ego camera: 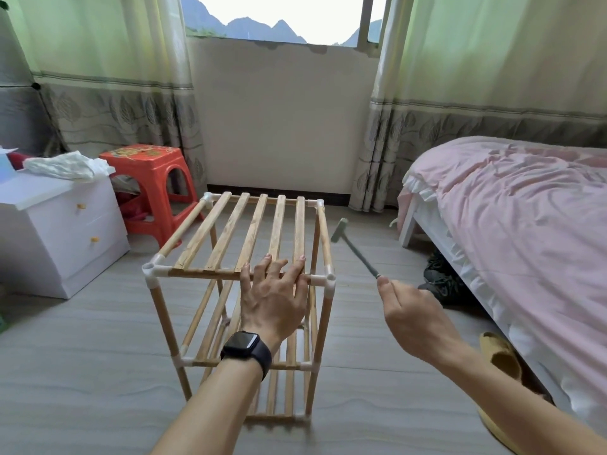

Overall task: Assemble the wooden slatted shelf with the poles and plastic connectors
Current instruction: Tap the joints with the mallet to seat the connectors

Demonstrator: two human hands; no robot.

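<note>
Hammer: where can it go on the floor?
Bare grey floor lies between the wooden slatted shelf and the pink bed, and between shelf and white drawer cabinet. Dark shoes and a yellow slipper crowd the bed's edge.

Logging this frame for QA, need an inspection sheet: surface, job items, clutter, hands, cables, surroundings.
Surface: grey floor; the shelf unit stands upright on it.
Job's things: shelf unit with top slatted tier seated in white corner connectors, lower tiers beneath; small hammer.
Clutter: dark shoes and a yellow slipper beside the bed; crumpled white material on the drawer unit.
Hands: left hand flat on the top tier's front edge, fingers spread, watch on wrist; right hand pinches the hammer's handle end, head raised beside the unit's right rail.
Cables: nothing seen.
Surroundings: white drawer unit and red stool left, bed right, curtains and window behind.
</note>
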